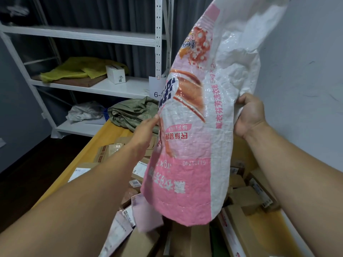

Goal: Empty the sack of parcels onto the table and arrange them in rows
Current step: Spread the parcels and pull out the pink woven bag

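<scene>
White metal shelving (130,39) stands before dark curtains (104,13), beside a pale wall (306,62).

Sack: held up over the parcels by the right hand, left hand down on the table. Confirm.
No: the left hand is raised against the sack, not on the table, per the head view. The right hand grips it over the parcels.
</scene>
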A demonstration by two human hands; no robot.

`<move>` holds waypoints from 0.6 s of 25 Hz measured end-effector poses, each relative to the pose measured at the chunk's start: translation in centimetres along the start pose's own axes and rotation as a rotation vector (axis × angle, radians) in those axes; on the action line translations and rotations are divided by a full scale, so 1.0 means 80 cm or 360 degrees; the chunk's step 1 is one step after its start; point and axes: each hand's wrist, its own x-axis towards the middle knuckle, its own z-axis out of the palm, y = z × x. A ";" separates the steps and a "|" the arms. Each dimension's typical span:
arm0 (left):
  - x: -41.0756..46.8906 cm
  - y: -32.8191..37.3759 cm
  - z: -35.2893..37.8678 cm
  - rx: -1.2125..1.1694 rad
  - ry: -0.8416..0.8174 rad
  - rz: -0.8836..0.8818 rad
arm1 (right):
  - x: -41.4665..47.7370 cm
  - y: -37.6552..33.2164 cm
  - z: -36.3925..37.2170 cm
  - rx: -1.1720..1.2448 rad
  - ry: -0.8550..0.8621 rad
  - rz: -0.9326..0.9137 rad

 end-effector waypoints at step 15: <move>0.019 -0.025 -0.084 0.0115 -0.0073 -0.0218 | 0.002 0.045 0.080 0.0090 -0.0119 0.0026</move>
